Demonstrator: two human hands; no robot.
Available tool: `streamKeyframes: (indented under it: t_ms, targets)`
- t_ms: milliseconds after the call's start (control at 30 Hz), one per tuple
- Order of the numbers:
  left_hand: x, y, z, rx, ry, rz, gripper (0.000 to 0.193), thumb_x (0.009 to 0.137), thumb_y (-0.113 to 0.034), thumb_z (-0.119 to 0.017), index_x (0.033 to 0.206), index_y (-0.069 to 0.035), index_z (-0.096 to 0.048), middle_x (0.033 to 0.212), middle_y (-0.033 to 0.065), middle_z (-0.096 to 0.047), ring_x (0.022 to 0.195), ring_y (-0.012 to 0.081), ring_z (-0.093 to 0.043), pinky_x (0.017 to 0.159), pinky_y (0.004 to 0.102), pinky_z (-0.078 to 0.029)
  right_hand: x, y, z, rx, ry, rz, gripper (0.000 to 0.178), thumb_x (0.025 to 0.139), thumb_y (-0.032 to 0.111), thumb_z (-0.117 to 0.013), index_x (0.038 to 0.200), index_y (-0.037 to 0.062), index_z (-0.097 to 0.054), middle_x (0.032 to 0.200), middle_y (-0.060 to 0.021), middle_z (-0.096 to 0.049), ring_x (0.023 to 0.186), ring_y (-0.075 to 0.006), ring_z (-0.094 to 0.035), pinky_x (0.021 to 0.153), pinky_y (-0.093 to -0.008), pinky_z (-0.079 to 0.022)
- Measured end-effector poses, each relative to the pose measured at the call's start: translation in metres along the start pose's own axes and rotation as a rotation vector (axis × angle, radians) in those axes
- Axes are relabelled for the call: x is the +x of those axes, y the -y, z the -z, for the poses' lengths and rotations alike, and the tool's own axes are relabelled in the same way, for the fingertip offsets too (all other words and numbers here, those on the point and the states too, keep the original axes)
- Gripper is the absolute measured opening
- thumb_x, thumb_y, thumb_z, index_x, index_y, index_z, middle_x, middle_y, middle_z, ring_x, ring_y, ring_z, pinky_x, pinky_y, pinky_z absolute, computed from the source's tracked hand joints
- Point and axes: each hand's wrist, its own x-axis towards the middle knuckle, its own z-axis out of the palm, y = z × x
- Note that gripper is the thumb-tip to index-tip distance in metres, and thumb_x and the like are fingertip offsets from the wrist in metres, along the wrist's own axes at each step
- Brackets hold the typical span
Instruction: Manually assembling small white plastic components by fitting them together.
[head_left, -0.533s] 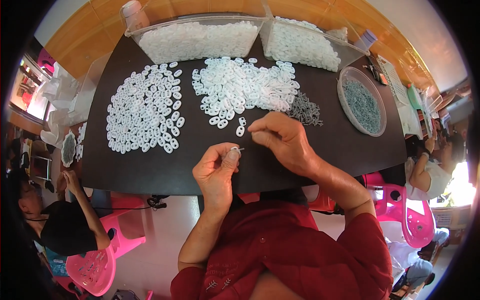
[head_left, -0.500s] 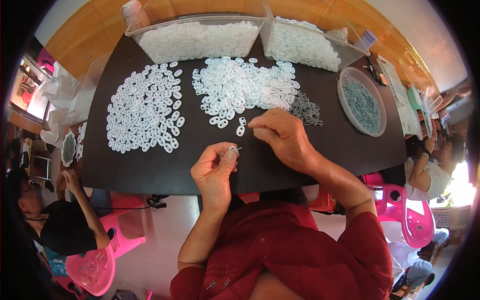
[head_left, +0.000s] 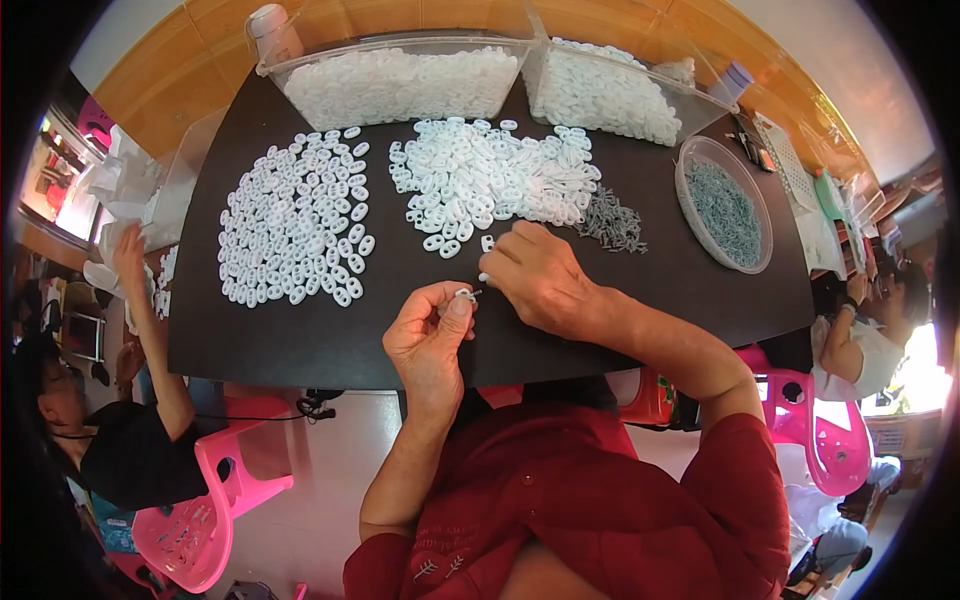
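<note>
Near the table's front edge my left hand (head_left: 428, 328) is closed, thumb and forefinger pinching a small white plastic piece (head_left: 463, 293). A thin grey screw (head_left: 476, 292) sticks out of that piece to the right. Just beyond and to the right, my right hand (head_left: 548, 282) has its fingertips together on a small white oval piece (head_left: 484, 277), of which only the end shows. Another white piece (head_left: 488, 242) lies on the table by the right knuckles. Behind the hands are a heap of white two-holed pieces (head_left: 465, 175) and a small pile of grey screws (head_left: 613, 222).
White ovals (head_left: 290, 225) lie spread on the left of the dark table (head_left: 290, 345). Two clear bins of white pieces, a wide one (head_left: 395, 45) and another (head_left: 690, 92), stand at the back. A round tub (head_left: 683, 195) of screws is at right. Co-workers sit on both sides.
My right hand has moved toward me and left, closer to my left hand, and has picked up a white oval piece. The left co-worker's arm has reached forward.
</note>
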Motion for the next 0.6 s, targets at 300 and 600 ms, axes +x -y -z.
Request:
streamKeyframes:
  t_ms: [300, 600]
  targets:
    - [-0.001, -0.003, -0.007, -0.075, -0.028, 0.06, 0.01, 0.087, -0.005, -0.063, 0.091, 0.004, -0.062, 0.079, 0.0093, -0.063, 0.065, 0.0115, -0.055, 0.057, 0.0231, -0.044, -0.011, 0.028, 0.019, 0.827, 0.007, -0.713, 0.022, 0.084, 0.005, -0.066, 0.105, 0.0018, -0.063, 0.089, -0.0034, -0.065, 0.079, -0.0067, -0.06, 0.07, -0.0218, -0.048]
    - [-0.003, -0.005, -0.014, -0.134, 0.026, 0.051, 0.01, 0.088, -0.004, -0.061, 0.091, 0.005, -0.061, 0.08, 0.0103, -0.063, 0.065, 0.0129, -0.057, 0.056, 0.0241, -0.045, -0.017, 0.027, 0.018, 0.973, -0.062, -0.664, 0.015, 0.086, 0.002, -0.062, 0.1, -0.0007, -0.065, 0.088, -0.0029, -0.065, 0.085, -0.0076, -0.06, 0.075, -0.0226, -0.049]
